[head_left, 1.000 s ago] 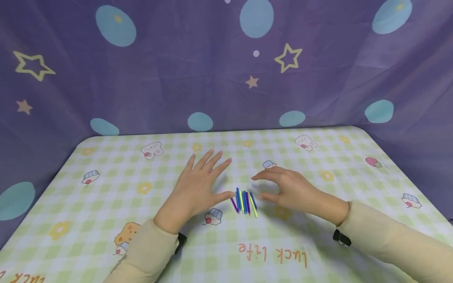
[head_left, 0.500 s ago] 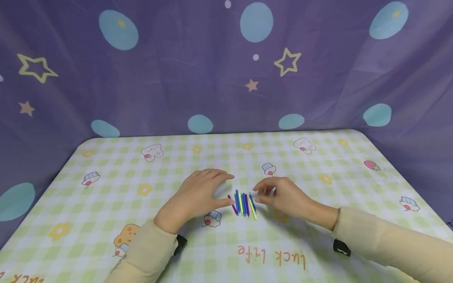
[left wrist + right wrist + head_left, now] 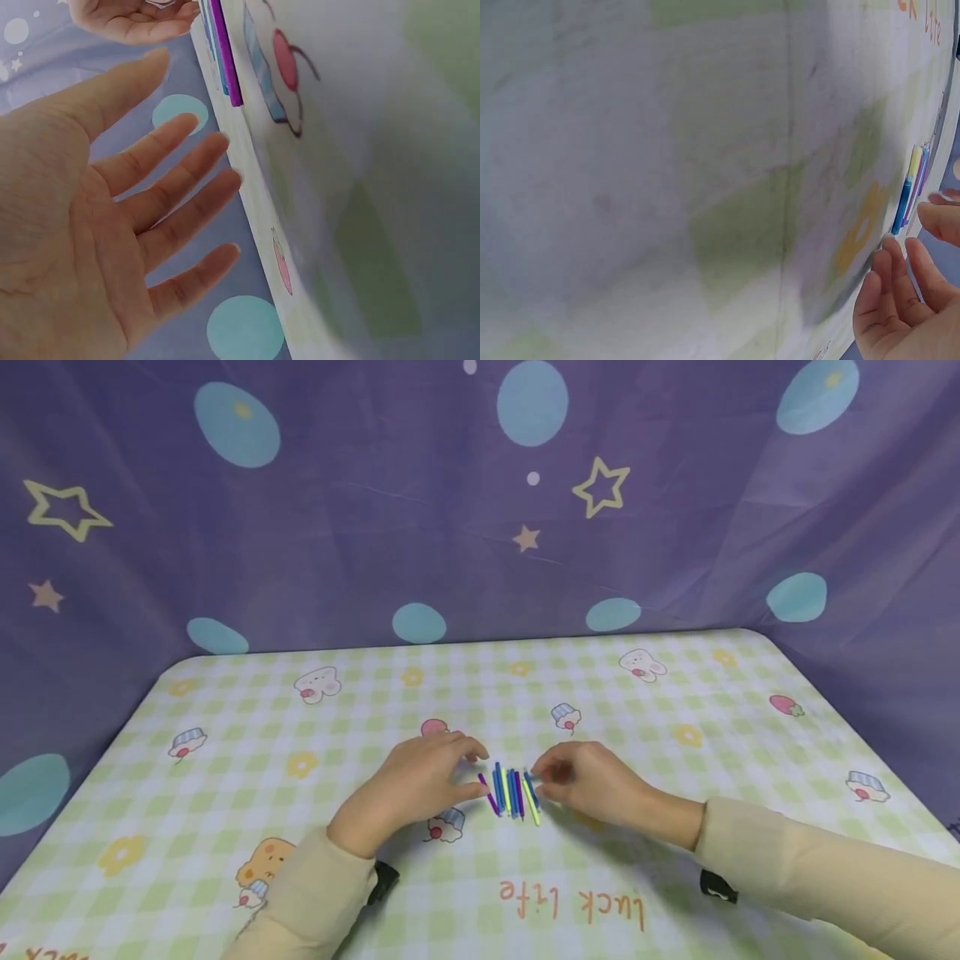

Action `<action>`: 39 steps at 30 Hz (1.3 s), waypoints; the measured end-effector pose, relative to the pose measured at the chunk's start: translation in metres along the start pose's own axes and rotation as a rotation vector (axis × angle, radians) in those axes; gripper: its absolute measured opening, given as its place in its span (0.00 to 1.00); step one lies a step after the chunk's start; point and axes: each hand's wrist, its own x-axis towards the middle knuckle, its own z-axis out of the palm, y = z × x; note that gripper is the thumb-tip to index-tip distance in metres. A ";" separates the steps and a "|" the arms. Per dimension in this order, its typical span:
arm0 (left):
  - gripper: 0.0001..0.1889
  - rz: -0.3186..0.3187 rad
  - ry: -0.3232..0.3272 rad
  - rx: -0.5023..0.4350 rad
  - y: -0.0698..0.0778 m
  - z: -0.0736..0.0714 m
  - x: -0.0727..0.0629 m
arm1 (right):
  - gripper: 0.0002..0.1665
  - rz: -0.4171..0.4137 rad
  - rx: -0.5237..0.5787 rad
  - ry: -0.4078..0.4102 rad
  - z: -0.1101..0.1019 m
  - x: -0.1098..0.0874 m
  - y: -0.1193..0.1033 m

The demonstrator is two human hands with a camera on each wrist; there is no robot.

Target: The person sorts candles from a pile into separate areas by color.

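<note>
Several thin coloured sticks [image 3: 512,792], blue, purple and yellow-green, lie side by side in a loose row on the tablecloth. A purple stick [image 3: 226,56] is slightly apart at the row's left end. My left hand [image 3: 412,778] is beside that end, thumb tip close to it and fingers bent loosely; the left wrist view shows its spread fingers and bare palm. On the other side, my right hand [image 3: 603,787] has its thumb and fingertips right at the row's right end, by a blue stick [image 3: 902,206]. Its fingers are gently curved, with nothing between them.
A green-and-white checked tablecloth [image 3: 360,893] with printed cartoons covers the table. Behind its far edge hangs a purple curtain [image 3: 337,543] with stars and blue ovals. A dark wrist device [image 3: 382,883] shows at the left cuff and another [image 3: 717,886] at the right.
My left hand has lowered, its spread fingers drawing in beside the sticks. My right hand has come in from the right, close to the row's right end. The sticks look almost unmoved.
</note>
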 end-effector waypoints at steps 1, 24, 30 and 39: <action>0.18 -0.006 -0.008 -0.018 0.001 0.000 0.001 | 0.09 0.001 -0.009 0.002 0.000 0.000 0.000; 0.14 -0.118 -0.119 -0.137 0.002 0.006 0.029 | 0.07 0.119 -0.064 -0.020 0.006 0.009 -0.008; 0.14 -0.122 -0.133 -0.151 0.001 0.007 0.028 | 0.07 0.140 -0.097 -0.027 0.008 0.010 -0.012; 0.14 -0.113 -0.115 -0.115 0.004 0.008 0.028 | 0.09 0.172 -0.148 -0.033 0.010 0.012 -0.015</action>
